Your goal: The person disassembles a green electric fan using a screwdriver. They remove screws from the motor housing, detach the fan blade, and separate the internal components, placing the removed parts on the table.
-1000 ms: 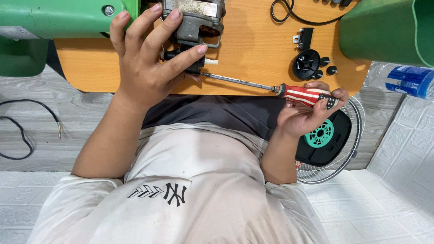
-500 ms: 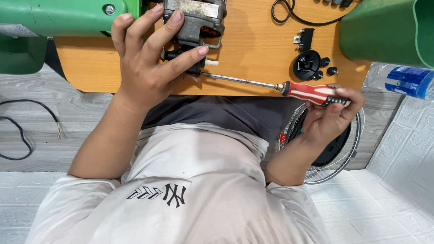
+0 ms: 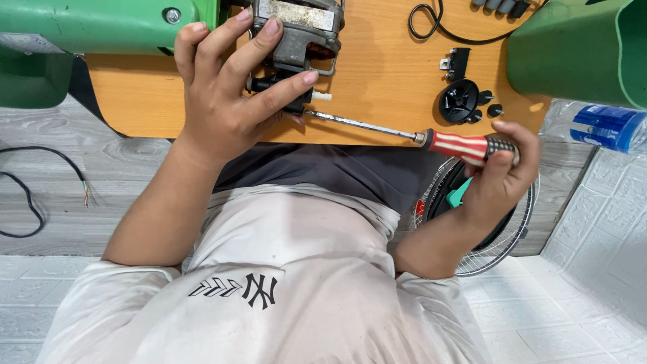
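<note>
My left hand (image 3: 229, 94) grips a grey metal fan motor (image 3: 296, 30) that rests on the orange wooden table (image 3: 377, 74), fingers wrapped over its near side. My right hand (image 3: 499, 178) holds the red and white striped handle of a long screwdriver (image 3: 458, 145) at the table's near edge. The screwdriver's steel shaft runs left and its tip meets the motor's black lower part just under my left fingers.
Green fan housing parts lie at the top left (image 3: 87, 27) and top right (image 3: 579, 47). Small black knobs and parts (image 3: 461, 101) and a black cable (image 3: 431, 23) sit on the table. A wire fan guard (image 3: 499, 236) stands on the floor by my right arm; a plastic bottle (image 3: 596, 125) lies right.
My right hand has shifted its grip along the screwdriver handle and turned it, moving from under the handle to around its end. My left hand stays on the motor.
</note>
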